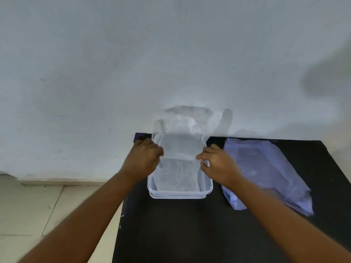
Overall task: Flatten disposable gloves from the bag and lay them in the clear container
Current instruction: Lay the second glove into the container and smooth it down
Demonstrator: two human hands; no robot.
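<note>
A clear rectangular container (180,193) stands on the black table, with thin clear plastic lying flat inside it. Above its far half a transparent disposable glove (183,143) is stretched between both hands, its fingers pointing up toward the wall. My left hand (144,158) pinches the glove's left edge over the container's left rim. My right hand (216,162) pinches the right edge over the right rim. The pale blue plastic bag (266,173) lies flat on the table to the right of the container.
The black table (190,234) is pushed against a white wall (133,63). Its left edge runs just left of the container, with tiled floor (38,205) beyond it. The image is somewhat blurred.
</note>
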